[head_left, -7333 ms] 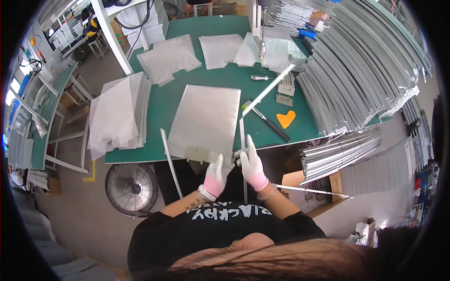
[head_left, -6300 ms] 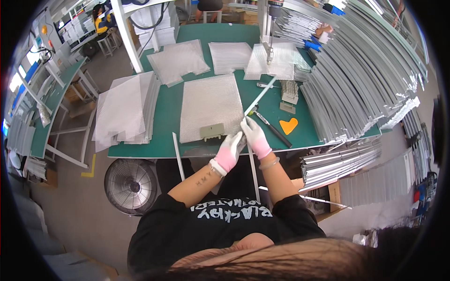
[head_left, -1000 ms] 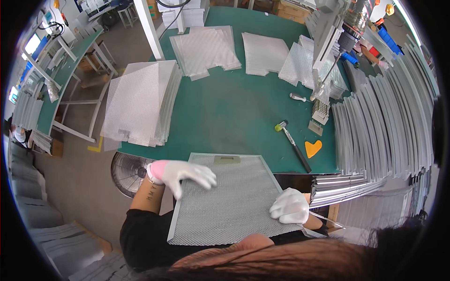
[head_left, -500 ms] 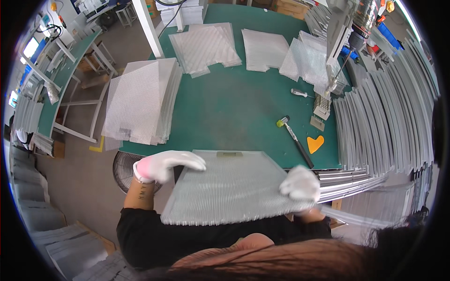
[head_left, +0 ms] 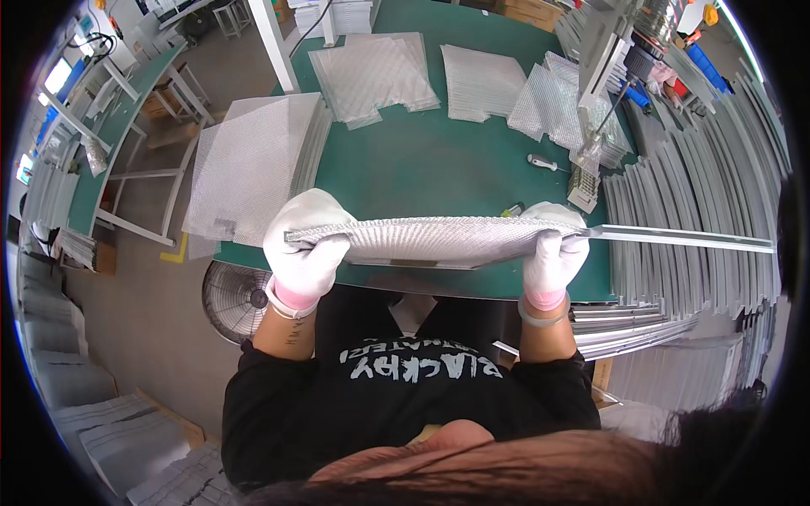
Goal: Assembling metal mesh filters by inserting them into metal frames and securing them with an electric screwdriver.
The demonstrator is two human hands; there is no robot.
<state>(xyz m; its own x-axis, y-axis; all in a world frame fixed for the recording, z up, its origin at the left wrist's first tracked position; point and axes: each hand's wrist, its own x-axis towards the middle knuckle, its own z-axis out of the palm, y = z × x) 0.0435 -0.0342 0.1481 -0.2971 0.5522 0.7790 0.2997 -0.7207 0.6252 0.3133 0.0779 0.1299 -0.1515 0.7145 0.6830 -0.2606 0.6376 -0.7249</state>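
A silver pleated mesh panel is tilted almost edge-on above the near edge of the green table, its top edge slightly bowed. White-gloved, my left hand is closed around its left end, the thumb on the near side. My right hand, also gloved, grips the other end. From beside the right hand a long thin metal frame strip sticks out to the right; how it joins the panel is hidden by the fingers. Just behind the panel, a mallet's yellow-green head peeks out.
Mesh sheets lie in stacks at the left, back and back right of the green table. A screwdriver lies near a beige block stack. Many metal frame strips line the right side. A fan stands lower left.
The panel has been raised away from my body and tipped from face-up to nearly edge-on. Both hands have moved up and closed on its ends. The strip has swung up to the right.
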